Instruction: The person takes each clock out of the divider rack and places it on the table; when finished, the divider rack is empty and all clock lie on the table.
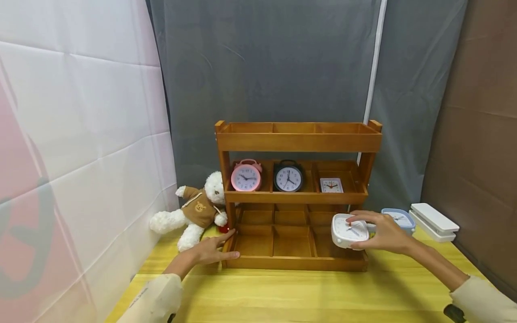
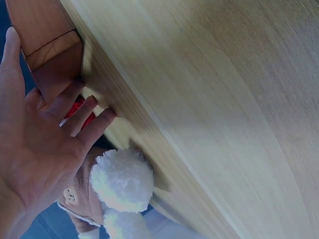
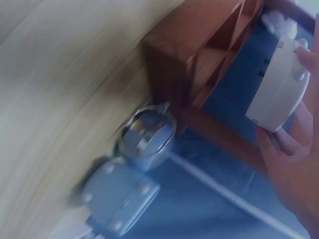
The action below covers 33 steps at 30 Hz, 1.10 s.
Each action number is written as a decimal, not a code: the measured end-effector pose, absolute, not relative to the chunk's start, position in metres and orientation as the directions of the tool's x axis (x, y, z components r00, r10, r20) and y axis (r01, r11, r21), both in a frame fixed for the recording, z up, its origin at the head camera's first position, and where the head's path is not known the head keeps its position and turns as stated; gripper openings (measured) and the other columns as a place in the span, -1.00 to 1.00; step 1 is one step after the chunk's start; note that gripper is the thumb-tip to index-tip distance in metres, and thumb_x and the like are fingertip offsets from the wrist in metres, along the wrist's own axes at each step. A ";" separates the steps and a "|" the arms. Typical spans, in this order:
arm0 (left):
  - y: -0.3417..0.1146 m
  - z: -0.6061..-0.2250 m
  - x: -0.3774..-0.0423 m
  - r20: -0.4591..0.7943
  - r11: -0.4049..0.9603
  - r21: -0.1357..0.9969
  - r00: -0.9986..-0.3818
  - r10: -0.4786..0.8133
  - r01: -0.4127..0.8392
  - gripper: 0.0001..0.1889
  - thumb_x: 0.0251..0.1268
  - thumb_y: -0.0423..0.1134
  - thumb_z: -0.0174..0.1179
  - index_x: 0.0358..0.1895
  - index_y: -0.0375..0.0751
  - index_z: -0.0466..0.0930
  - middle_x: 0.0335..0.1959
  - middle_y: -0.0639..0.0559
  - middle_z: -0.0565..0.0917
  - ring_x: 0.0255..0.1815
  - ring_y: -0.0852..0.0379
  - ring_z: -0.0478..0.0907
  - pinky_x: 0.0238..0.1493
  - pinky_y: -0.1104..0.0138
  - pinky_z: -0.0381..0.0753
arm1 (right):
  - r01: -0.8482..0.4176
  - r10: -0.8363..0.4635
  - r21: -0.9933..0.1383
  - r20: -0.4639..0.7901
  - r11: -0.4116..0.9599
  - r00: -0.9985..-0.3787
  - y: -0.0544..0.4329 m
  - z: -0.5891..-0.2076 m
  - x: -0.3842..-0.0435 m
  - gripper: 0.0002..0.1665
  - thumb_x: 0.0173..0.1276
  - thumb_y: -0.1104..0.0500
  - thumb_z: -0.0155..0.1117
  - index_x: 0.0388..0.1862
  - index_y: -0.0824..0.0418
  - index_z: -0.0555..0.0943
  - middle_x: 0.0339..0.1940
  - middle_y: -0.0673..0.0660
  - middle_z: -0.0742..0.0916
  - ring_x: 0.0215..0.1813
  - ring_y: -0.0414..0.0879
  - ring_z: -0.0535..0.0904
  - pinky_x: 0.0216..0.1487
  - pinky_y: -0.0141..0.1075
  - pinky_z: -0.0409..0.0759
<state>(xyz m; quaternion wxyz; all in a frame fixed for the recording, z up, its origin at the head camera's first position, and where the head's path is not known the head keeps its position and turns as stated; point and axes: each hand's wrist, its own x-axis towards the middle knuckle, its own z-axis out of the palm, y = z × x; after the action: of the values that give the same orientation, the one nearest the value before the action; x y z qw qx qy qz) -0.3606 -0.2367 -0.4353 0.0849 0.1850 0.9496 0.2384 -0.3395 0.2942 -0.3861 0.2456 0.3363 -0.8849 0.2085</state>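
My right hand (image 1: 381,233) pinches a white alarm clock (image 1: 349,230) between thumb and fingers, its dial tilted upward. It is held in front of the right end of a brown wooden shelf rack (image 1: 299,142), over the bottom tier. In the right wrist view, the side of this clock (image 3: 279,84) shows, with fingers along its edge. My left hand (image 1: 210,250) has its fingers spread at the rack's lower left end. On the middle tier stand a pink alarm clock (image 1: 246,177), a black alarm clock (image 1: 288,178) and a small white square clock (image 1: 331,185).
A white plush bear (image 1: 202,211) in a brown hoodie leans left of the rack, a red object (image 1: 224,228) beside it. Right of the rack are a light blue clock (image 1: 397,218), a rounded shiny-rimmed object (image 3: 147,137) and white flat boxes (image 1: 434,220). Curtains surround the wooden table (image 1: 282,296).
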 end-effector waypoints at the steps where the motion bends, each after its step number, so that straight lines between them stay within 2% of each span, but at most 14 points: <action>1: -0.237 -0.435 -0.361 -0.073 0.817 0.486 -0.917 0.393 0.311 0.00 0.29 0.36 0.31 0.67 -0.03 0.15 0.40 -0.45 0.48 0.35 -0.40 0.50 0.35 -0.23 0.43 | -0.689 -0.485 -0.198 0.578 0.697 -0.657 0.300 -0.386 -0.340 -0.31 -0.14 -0.10 0.82 0.05 -0.03 0.80 0.16 0.11 0.78 0.13 0.15 0.72 -0.03 0.04 0.70; 4: -0.237 -0.434 -0.362 -0.075 0.817 0.486 -0.917 0.392 0.309 0.01 0.29 0.36 0.31 0.67 -0.02 0.14 0.41 -0.45 0.47 0.36 -0.40 0.49 0.36 -0.23 0.42 | -0.668 -0.461 -0.187 0.591 0.720 -0.662 0.318 -0.388 -0.343 -0.33 -0.15 -0.11 0.82 0.03 -0.05 0.80 0.11 0.05 0.80 0.08 0.08 0.73 -0.05 -0.03 0.70; 10: -0.237 -0.435 -0.361 -0.076 0.814 0.491 -0.916 0.393 0.309 0.00 0.30 0.34 0.31 0.67 -0.04 0.15 0.42 -0.45 0.46 0.35 -0.41 0.49 0.35 -0.23 0.42 | -0.637 -0.432 -0.196 0.585 0.745 -0.686 0.350 -0.400 -0.349 -0.34 -0.18 -0.10 0.82 -0.01 -0.06 0.80 0.01 -0.02 0.82 0.02 -0.09 0.70 -0.02 -0.34 0.63; 17: -0.236 -0.435 -0.362 -0.078 0.812 0.494 -0.915 0.396 0.310 0.00 0.30 0.34 0.31 0.67 -0.04 0.14 0.43 -0.44 0.45 0.36 -0.41 0.48 0.35 -0.24 0.42 | -0.589 -0.411 -0.204 0.541 0.782 -0.733 0.375 -0.417 -0.349 -0.31 -0.20 -0.14 0.82 -0.01 -0.05 0.79 0.00 0.04 0.81 0.02 -0.10 0.65 -0.07 -0.18 0.64; 24: -0.237 -0.436 -0.362 -0.083 0.812 0.497 -0.914 0.396 0.307 0.00 0.29 0.36 0.30 0.67 -0.03 0.14 0.44 -0.44 0.44 0.36 -0.42 0.48 0.34 -0.25 0.42 | -0.581 -0.411 -0.211 0.524 0.786 -0.746 0.384 -0.429 -0.348 -0.32 -0.22 -0.16 0.80 -0.04 -0.05 0.79 -0.07 0.03 0.82 -0.09 -0.16 0.64 -0.20 -0.27 0.59; 29: -0.237 -0.436 -0.362 -0.080 0.814 0.492 -0.915 0.396 0.309 0.00 0.29 0.36 0.30 0.67 -0.03 0.15 0.44 -0.44 0.44 0.35 -0.42 0.48 0.34 -0.26 0.42 | -0.620 -0.440 -0.244 0.518 0.746 -0.733 0.384 -0.438 -0.349 -0.36 -0.20 -0.09 0.82 -0.06 -0.05 0.79 -0.05 -0.08 0.81 0.01 -0.24 0.64 -0.09 -0.29 0.61; 33: -0.237 -0.436 -0.361 -0.080 0.815 0.491 -0.916 0.393 0.307 0.00 0.29 0.36 0.30 0.67 -0.03 0.15 0.44 -0.45 0.44 0.35 -0.43 0.48 0.34 -0.26 0.42 | -0.633 -0.454 -0.261 0.508 0.729 -0.732 0.384 -0.441 -0.348 -0.37 -0.18 -0.06 0.82 -0.06 -0.01 0.79 -0.04 -0.07 0.81 0.05 -0.27 0.63 -0.05 -0.29 0.61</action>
<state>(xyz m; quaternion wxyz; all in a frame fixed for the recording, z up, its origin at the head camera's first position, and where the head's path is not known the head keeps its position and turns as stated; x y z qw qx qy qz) -0.3611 -0.2371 -0.4363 0.0891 0.1845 0.9485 0.2417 -0.3479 0.3838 -0.4415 0.2099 0.3000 -0.9057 0.2137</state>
